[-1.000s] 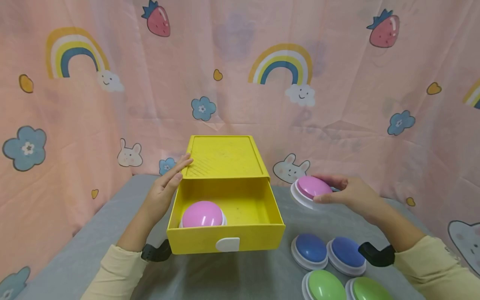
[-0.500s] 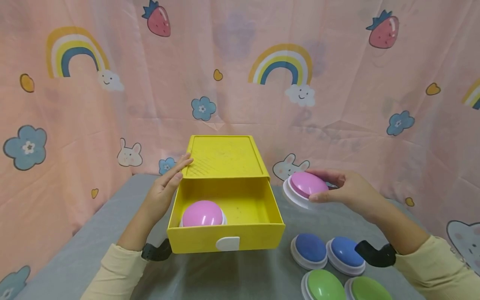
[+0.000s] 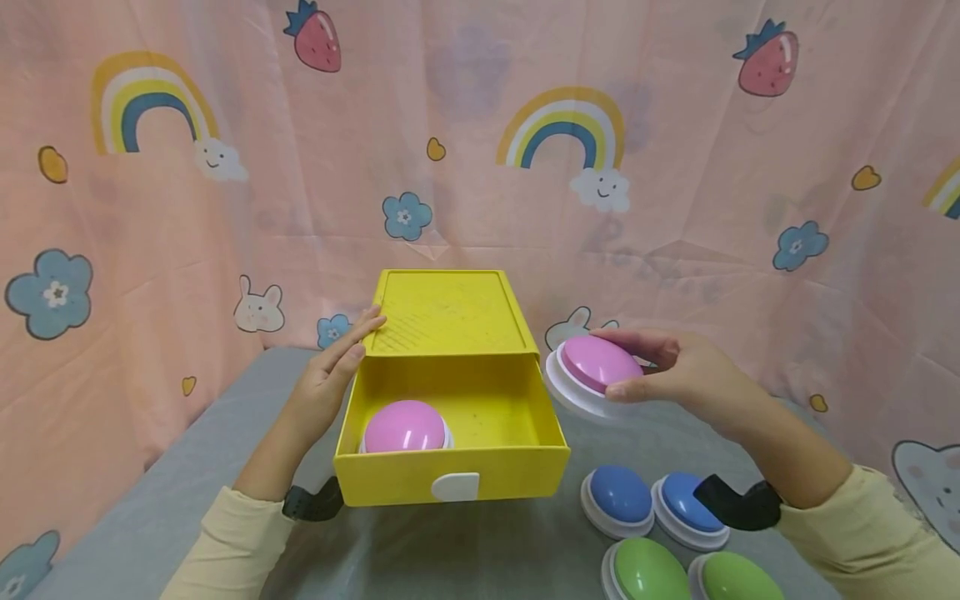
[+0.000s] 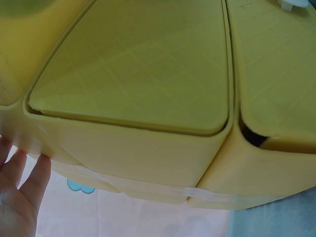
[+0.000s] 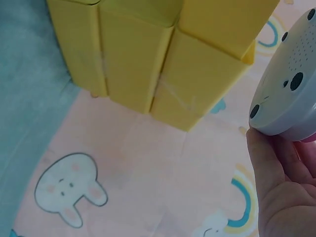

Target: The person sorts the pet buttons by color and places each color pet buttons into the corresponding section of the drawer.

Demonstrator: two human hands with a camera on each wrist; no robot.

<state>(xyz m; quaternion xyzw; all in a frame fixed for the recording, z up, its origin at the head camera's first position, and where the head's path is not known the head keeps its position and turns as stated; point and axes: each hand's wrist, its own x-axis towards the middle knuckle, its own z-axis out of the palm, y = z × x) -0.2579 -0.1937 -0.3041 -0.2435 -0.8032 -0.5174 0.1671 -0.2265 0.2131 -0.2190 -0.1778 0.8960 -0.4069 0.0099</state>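
Note:
A pink push button with a white base is held in my right hand, pinched between thumb and fingers. It is tilted in the air just right of the pulled-out yellow drawer. Its underside, with black feet and small holes, shows in the right wrist view, where my fingers grip the rim. Another pink push button sits in the drawer's front left. My left hand rests against the left side of the yellow drawer box with fingers extended; its fingertips touch the wall.
Two blue push buttons and two green ones stand on the grey cloth to the right of the drawer. A pink patterned curtain hangs behind. The side views show several joined yellow box sections.
My right hand has carried the pink push button leftward and slightly up, closer to the drawer. The left hand, the drawer and the other buttons have stayed in place.

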